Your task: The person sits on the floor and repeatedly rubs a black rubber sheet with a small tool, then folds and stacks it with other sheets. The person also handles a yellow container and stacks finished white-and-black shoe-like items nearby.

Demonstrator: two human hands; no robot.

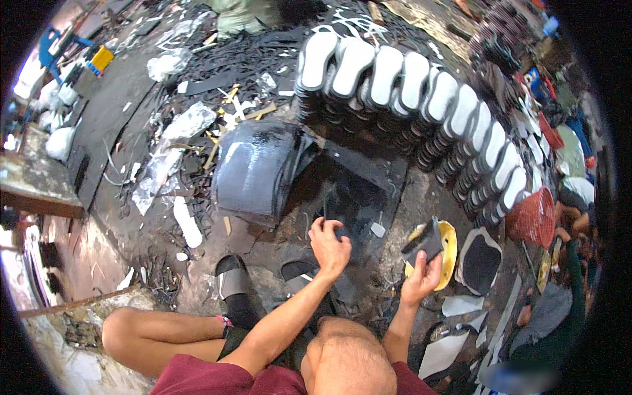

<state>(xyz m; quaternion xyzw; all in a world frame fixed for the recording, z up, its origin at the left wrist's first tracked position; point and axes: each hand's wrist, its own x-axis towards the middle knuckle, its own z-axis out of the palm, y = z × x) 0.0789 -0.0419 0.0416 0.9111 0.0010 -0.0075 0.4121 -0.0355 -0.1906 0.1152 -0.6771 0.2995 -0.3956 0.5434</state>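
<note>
Dark block [424, 242] sits in your R hand [421, 282], fingers pinching it, by yellow bowl [449, 255] on littered workshop floor [420, 197]; long axis slants up-right. L hand [330, 250] fingers curled, can't tell if gripping.

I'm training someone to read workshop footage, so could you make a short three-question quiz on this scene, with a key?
1. Which of the person's hands holds the small dark piece?

2. True or false: in the picture, the red basket is farther right than the stack of dark sheets.

3. What colour are the top pieces in the curved row of sole-shaped stacks?
A) red
B) white
C) yellow

Key:
1. The right hand.
2. True.
3. B
</note>
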